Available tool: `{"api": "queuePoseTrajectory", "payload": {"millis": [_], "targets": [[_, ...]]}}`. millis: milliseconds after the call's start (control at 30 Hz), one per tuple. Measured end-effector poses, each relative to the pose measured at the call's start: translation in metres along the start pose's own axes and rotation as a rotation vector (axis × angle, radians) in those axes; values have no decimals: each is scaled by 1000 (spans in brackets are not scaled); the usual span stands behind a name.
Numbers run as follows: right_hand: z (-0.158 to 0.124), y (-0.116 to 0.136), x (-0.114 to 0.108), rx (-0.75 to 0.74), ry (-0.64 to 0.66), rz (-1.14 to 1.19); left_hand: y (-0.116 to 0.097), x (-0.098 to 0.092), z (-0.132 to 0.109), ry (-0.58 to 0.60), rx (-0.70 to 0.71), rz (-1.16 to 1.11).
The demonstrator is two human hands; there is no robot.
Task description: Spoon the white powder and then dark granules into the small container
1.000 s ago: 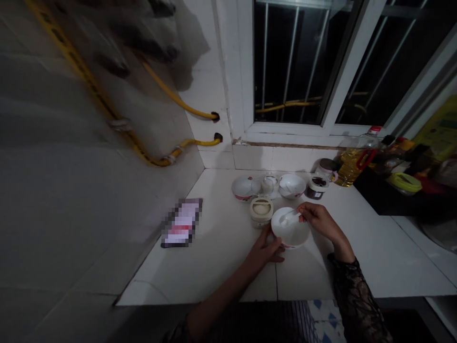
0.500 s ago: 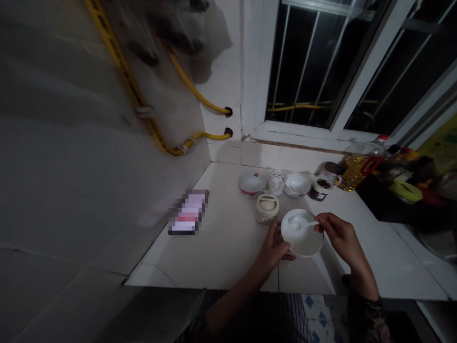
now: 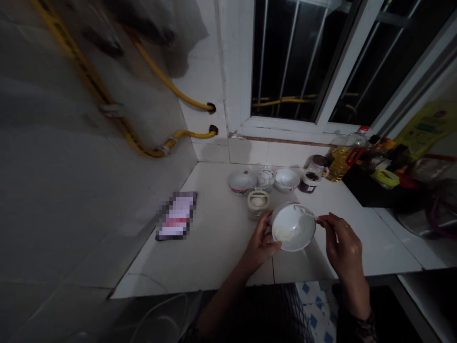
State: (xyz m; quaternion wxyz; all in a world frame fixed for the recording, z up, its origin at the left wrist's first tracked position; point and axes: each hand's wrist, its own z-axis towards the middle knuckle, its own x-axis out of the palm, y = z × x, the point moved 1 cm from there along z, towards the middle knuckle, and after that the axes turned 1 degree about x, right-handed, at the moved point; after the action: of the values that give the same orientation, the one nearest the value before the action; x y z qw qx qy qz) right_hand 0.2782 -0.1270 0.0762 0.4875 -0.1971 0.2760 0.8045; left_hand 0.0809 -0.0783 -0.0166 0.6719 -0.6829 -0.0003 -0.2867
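left hand (image 3: 262, 243), half curled, gripped tilted bowl (image 3: 302, 233) | right hand (image 3: 342, 238), fingertips together, pinched spoon (image 3: 310, 215) | steady tilt, gentle strokes seemed best

Kitchen corner, surroundings. Left: a phone (image 3: 176, 216), its lit screen blurred, lies flat on the white counter (image 3: 214, 252) near the tiled wall (image 3: 71, 190). Far left: two yellow pipes (image 3: 169, 86) enter separate holes. Far, centre to right: a white-framed window (image 3: 345, 62) with metal bars (image 3: 290, 47). Far right: a red-capped bottle of yellow liquid (image 3: 339, 165) stands beside a black surface (image 3: 364, 189), which bears a yellow-lidded container (image 3: 387, 178); a yellow-green package (image 3: 426, 126) occupies the background.
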Motion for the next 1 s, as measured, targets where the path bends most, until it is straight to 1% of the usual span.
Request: {"api": "queuePoseTrajectory", "payload": {"millis": [67,167,200,233,333,400,467,500,600,633,800,900,1000], "targets": [[0,8,3,-99,34,-23,-2,1,-1,-16,28,51],[0,20,5,-212,180,23,-6,3,-4,-57,59,104],[-1,22,4,-233,197,29,-7,3,-5,-73,66,122],[-2,23,3,-243,185,16,-9,3,-7,-88,66,140],[-3,16,-2,-264,33,-99,-13,4,-13,-114,32,174],[-5,9,-5,-301,-22,-171,-16,5,-16,-130,17,173],[-8,6,-8,-344,8,-200,-20,7,-20,-151,27,162],[-10,6,-9,-356,49,-196,-23,8,-22,-160,34,158],[-18,12,-15,-359,161,-147,-29,12,-25,-182,47,159],[-20,15,-17,-357,170,-134,-30,13,-25,-191,48,159],[-21,25,-18,-322,87,-176,-30,19,-29,-210,63,159],[-23,31,-15,-271,151,-183,-28,20,-32,-229,87,168],[-30,37,-12,-248,210,-128,-24,19,-32,-255,114,154]]}}
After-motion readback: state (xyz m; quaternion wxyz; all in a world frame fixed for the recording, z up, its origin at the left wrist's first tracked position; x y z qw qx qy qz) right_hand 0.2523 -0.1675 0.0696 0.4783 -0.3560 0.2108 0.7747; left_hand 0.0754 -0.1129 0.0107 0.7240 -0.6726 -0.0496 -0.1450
